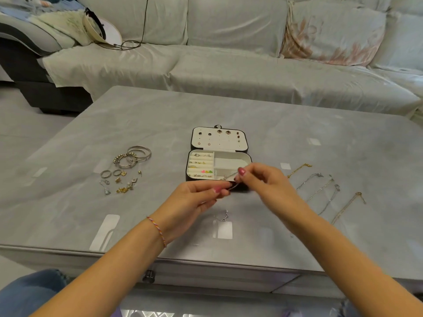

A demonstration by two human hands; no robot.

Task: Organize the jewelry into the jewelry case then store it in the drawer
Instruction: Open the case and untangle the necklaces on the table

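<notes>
At the middle of the grey table [229, 110], the jewelry case [218, 156] lies open, studs pinned in its lid and rings in its left rolls. Just near of it, the left hand [194, 197] and right hand [263, 181] each pinch an end of a thin silver chain [231, 178] over the case's near right compartment. Bangles [135, 156] lie left, necklaces [325, 188] right. No writing is legible.

One open jewelry case [219, 154], three bangles [134, 156], four necklaces [325, 191] on the table, two hands [194, 197].
</notes>
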